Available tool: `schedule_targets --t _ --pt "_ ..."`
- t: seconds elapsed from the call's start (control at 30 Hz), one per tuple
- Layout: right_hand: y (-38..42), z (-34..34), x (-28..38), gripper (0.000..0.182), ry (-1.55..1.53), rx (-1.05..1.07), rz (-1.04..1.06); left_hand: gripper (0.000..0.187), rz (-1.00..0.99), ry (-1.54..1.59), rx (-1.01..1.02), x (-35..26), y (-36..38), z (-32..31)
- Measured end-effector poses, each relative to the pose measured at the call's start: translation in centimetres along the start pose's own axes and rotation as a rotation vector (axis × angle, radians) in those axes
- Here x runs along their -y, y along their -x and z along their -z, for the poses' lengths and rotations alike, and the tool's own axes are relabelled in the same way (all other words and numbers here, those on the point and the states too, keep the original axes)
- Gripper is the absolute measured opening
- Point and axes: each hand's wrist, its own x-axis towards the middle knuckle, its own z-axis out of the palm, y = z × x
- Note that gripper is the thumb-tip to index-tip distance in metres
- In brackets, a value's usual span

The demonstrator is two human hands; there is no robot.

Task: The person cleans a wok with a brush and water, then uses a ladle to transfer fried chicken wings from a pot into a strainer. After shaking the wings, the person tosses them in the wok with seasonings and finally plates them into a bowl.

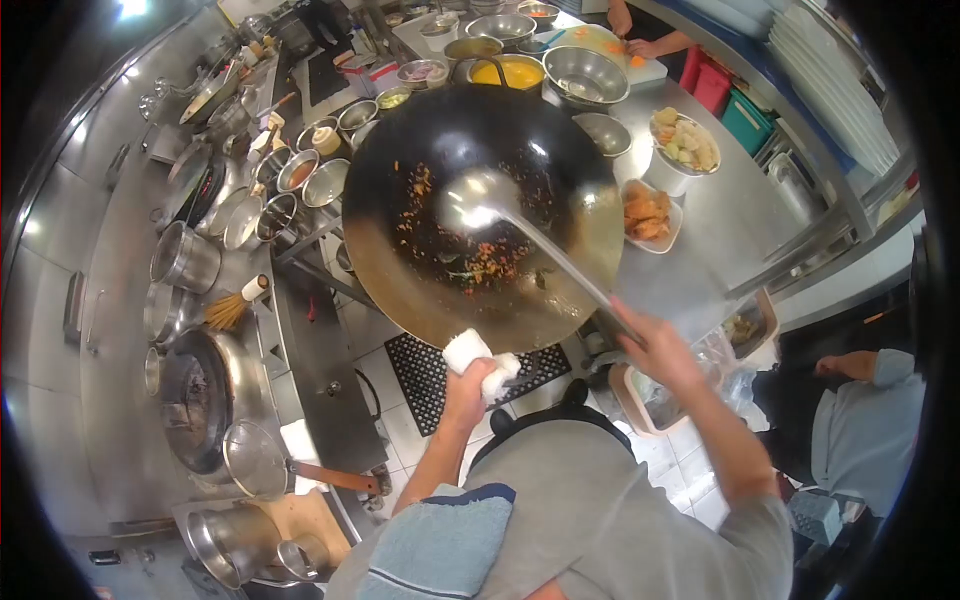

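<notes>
A large dark wok point(400, 290) is held up in front of me, tilted so its inside faces me. Folded white cloth point(466, 350) covers its near edge, and my left hand point(465, 392) is closed round the cloth there. My right hand point(655, 345) grips the handle end of a long metal ladle point(565, 258), which reaches over the wok with its bowl at the middle. Chopped reddish and brown bits point(490, 262) with some green cling to the wok's inner wall around the ladle bowl.
Right of the wok, a dish of browned fried pieces point(648, 215) and a bowl of pale chunks point(686, 142) stand on the steel counter point(715, 215). Several metal bowls line the left. A strainer point(255, 458) lies by the stove. Another person's hands point(655, 45) work at a cutting board; someone stands at right point(870, 430).
</notes>
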Motion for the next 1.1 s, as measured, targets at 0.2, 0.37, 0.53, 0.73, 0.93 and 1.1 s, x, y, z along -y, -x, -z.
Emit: schedule_targets --t 0.2,0.37,0.53,0.73,0.93,1.1 --pt "-0.6 -2.0 -4.2 0.062 -0.185 0.047 0.003 0.024 -0.111 -0.006 -0.034 -0.3 -2.1 -5.6" --pt "-0.1 6.8 -10.7 0.066 0.218 0.153 -0.108 0.025 -0.152 0.028 -0.118 1.1 -3.2 -7.4" --pt "-9.7 1.4 -5.4 0.058 -0.244 -0.081 -0.050 0.027 -0.101 0.018 -0.119 1.1 -4.4 -9.2" --pt "-1.4 4.9 -11.2 0.063 0.057 0.136 -0.103 0.026 -0.126 -0.014 -0.082 -0.7 -6.9 -8.1" --pt "-9.5 4.5 -7.3 0.058 -0.077 -0.161 -0.025 0.026 -0.082 -0.048 -0.066 -1.9 -8.8 -8.3" --pt "-7.2 1.6 -8.0 0.056 -0.140 -0.095 -0.110 0.022 -0.108 -0.023 -0.018 -3.3 -10.8 -9.8"
